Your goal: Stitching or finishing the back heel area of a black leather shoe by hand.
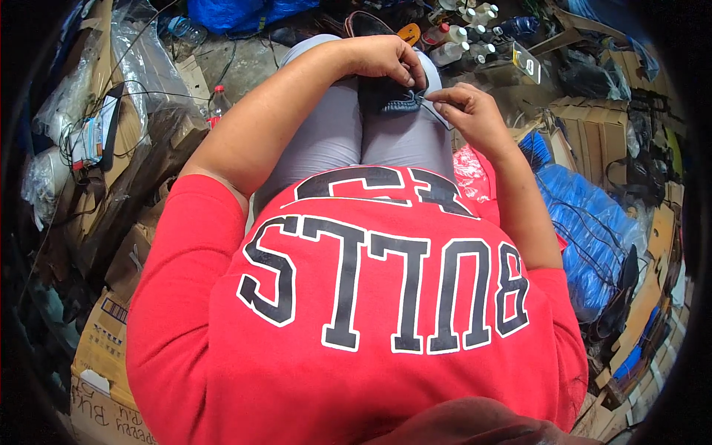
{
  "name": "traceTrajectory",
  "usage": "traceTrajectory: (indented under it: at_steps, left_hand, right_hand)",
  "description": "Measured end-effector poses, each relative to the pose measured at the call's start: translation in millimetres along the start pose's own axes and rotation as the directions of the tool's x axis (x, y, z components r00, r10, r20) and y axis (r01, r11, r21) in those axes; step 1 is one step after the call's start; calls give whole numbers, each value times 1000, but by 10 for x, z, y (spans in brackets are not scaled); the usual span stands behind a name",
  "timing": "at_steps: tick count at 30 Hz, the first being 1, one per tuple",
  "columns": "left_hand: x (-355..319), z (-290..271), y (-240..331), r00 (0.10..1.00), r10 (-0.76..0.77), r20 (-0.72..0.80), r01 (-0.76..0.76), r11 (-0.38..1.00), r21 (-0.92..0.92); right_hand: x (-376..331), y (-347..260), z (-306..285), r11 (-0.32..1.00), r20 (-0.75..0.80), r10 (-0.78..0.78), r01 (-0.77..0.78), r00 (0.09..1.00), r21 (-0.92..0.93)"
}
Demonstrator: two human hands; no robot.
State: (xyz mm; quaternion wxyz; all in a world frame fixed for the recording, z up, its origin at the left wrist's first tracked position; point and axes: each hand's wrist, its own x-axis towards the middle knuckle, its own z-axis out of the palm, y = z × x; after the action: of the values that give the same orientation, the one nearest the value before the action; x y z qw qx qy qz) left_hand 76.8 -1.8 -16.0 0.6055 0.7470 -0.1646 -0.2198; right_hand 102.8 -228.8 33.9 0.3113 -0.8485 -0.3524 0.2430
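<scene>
Across my lap, between my grey-trousered thighs, lies a dark shoe-like piece [400, 106] with a ridged blue-grey edge; its exact kind is hard to make out. My left hand [389, 59] reaches over it from above, fingers curled down and closed on its far side. At the piece's right edge, my right hand [471, 115] has thumb and forefinger pinched together. A thin pale strand [437, 113] runs down from that spot beside the right fingers. Whatever else the pinch holds is too small to see.
Several bottles [452, 52] stand beyond my right knee, near a dark shoe [368, 24] and an orange piece [409, 33]. A red-capped bottle [217, 104] is at my left. Cardboard [589, 126] and a blue plastic-wrapped bundle [582, 230] crowd the right side.
</scene>
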Motion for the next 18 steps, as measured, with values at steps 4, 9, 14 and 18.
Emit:
traceTrajectory:
  at_steps: [4, 9, 14, 18]
  left_hand:
    - [19, 3, -10, 1000, 28, -10, -28, 998, 51]
    - [66, 12, -70, 999, 36, -4, -36, 996, 81]
    - [76, 19, -80, 997, 73, 0, -72, 983, 170]
    - [26, 12, -10, 987, 150, 64, -162, 954, 253]
  right_hand:
    - [37, 53, -11, 998, 22, 4, -5, 1000, 56]
    - [125, -57, -47, 997, 82, -46, 51, 996, -54]
    - [139, 79, -94, 990, 170, 45, -66, 984, 121]
    - [133, 323, -133, 960, 281, -6, -74, 960, 270]
